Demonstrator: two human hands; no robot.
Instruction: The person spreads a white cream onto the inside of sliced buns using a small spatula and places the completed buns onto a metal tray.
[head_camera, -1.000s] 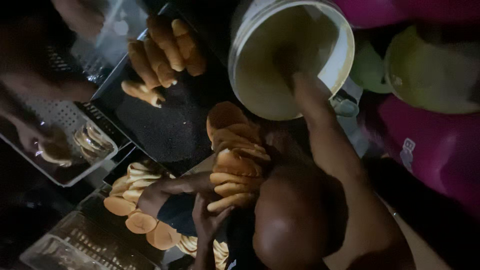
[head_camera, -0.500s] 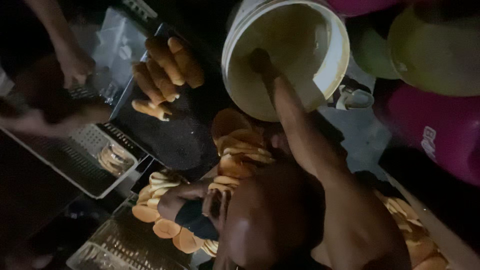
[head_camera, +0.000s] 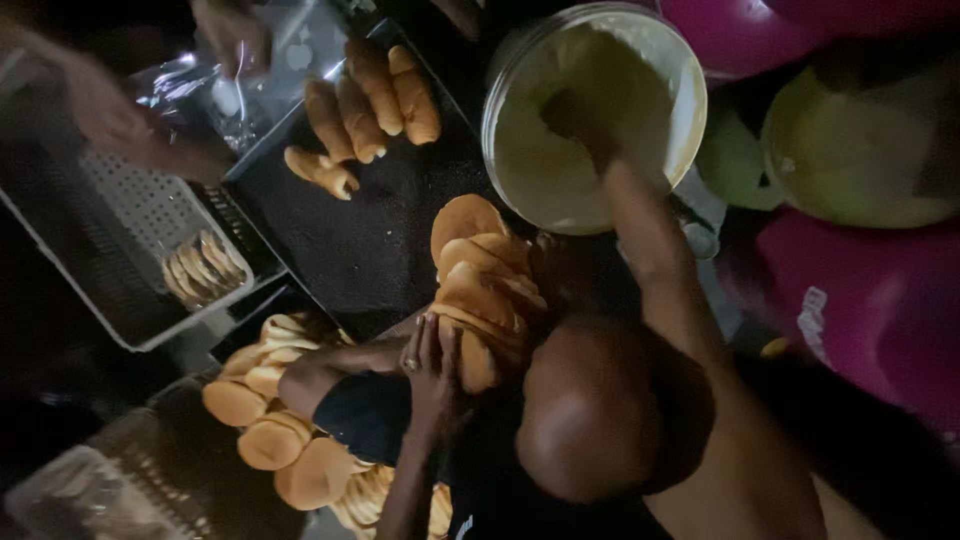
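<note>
Seemingly midway: the right hand (head_camera: 575, 118) is sunk in the white bucket (head_camera: 690, 90) of pale spread, its grip hidden. The left hand (head_camera: 432, 362) rests flat, fingers straight, against the bun stack (head_camera: 480, 270) just below the bucket. A few long rolls (head_camera: 370, 100) lie left of the bucket, and many buns look undone.

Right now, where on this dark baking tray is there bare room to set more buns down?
The dark flat baking tray is bare across its middle, between the long golden rolls and the stacked round buns. The white perforated tray is mostly free. The round buns at lower left are crowded.
</note>
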